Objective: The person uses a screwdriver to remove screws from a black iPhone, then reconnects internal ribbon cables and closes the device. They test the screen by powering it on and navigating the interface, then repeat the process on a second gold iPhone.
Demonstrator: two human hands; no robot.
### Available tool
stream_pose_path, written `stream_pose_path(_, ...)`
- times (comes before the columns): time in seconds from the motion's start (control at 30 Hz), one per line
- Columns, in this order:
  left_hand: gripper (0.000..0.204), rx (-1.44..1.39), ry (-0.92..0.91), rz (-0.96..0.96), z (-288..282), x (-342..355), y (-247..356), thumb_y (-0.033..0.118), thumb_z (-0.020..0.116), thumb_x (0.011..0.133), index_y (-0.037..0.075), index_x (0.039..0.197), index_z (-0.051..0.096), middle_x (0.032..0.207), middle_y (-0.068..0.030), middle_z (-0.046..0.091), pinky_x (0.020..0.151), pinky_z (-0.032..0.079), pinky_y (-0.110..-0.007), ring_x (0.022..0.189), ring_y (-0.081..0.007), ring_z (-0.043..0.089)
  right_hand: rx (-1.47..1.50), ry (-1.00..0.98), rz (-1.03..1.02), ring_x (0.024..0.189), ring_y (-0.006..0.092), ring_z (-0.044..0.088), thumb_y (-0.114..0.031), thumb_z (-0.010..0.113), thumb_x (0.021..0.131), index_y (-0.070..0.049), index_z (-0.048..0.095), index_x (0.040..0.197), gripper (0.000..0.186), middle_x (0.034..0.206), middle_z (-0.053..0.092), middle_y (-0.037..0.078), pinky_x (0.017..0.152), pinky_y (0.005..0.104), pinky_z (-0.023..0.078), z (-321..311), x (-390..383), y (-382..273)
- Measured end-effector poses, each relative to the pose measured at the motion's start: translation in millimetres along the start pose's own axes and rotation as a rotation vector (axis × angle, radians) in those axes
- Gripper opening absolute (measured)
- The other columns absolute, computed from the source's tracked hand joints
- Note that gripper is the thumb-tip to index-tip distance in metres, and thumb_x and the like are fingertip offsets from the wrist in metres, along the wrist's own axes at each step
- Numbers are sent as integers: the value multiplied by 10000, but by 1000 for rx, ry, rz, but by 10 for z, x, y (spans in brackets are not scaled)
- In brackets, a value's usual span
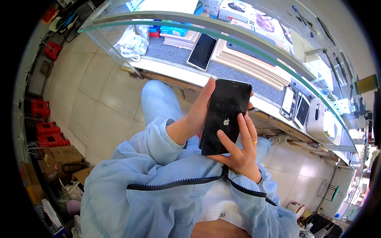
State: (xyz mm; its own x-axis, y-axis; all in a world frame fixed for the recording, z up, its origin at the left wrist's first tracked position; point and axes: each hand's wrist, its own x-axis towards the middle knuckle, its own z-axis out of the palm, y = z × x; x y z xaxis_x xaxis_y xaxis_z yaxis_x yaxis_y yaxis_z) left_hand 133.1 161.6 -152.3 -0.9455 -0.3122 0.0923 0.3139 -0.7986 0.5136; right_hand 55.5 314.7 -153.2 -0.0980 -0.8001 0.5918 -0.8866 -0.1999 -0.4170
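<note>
A black smartphone (232, 99) is tilted in front of my lap, its dark screen lit with a small white logo. My left hand (195, 115) is closed round it, the thumb along the upper left edge and fingertips showing past the right edge. Over the lower right part lies my right hand (243, 152), a ring on one finger. Its fingertips press on the screen, and its thumb sits at the bottom edge. A dark layer shows along the phone's lower left side; I cannot tell whether it is a separate part.
Beyond my knees stands a glass display case (166, 65). Inside are a white-framed phone (202, 51), a stack of flat boards (250, 65), bundled white cables (133, 44) and opened phones (289, 101). Red stools (51, 139) and a cardboard box (65, 158) stand at left.
</note>
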Motion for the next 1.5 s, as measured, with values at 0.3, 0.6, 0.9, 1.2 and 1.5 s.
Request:
stream_pose_path(0.3, 962, -39, -69, 21, -10, -52, -44, 767, 241, 832, -52, 1315, 390, 1171, -184, 552, 928, 462, -375, 1054, -242, 576, -68, -24, -37, 1246, 400, 412, -363, 800, 594, -174, 674, 1095, 550, 1324, 457, 253, 1005, 519, 352, 5, 7, -15)
stream_pose_path(0.6, 972, -209, -190, 81, -104, -81, -105, 790, 259, 807, 7, 1376, 342, 1328, -201, 442, 986, 426, -456, 1159, -325, 509, -28, -96, 6, 1299, 413, 321, -428, 781, 569, -195, 675, 1100, 590, 1362, 441, 199, 1026, 533, 325, -19, 3, 5)
stream_pose_path(0.9, 924, -388, -208, 18, -162, -89, -104, 763, 290, 824, 15, 1362, 370, 1321, -207, 446, 917, 463, -529, 1162, -365, 505, 71, 22, 14, 1304, 409, 307, -542, 752, 604, -127, 646, 1135, 683, 1339, 453, 186, 1029, 527, 303, -37, -5, -7)
stream_pose_path(1.2, 874, -438, -100, -29, -49, -156, -96, 743, 304, 837, -10, 1245, 476, 1132, -185, 581, 830, 526, -451, 998, -329, 604, 240, 139, 142, 1255, 418, 392, -508, 762, 655, 17, 495, 1279, 858, 1391, 340, 260, 1001, 468, 349, -59, 75, 33)
stream_pose_path(1.5, 829, -421, -94, -41, 18, -180, -92, 710, 307, 862, -1, 1260, 463, 1133, -188, 579, 826, 527, -473, 992, -336, 610, 207, 132, 113, 1213, 376, 450, -464, 765, 680, 38, 452, 1306, 862, 1398, 335, 257, 957, 418, 409, -79, 104, 33)
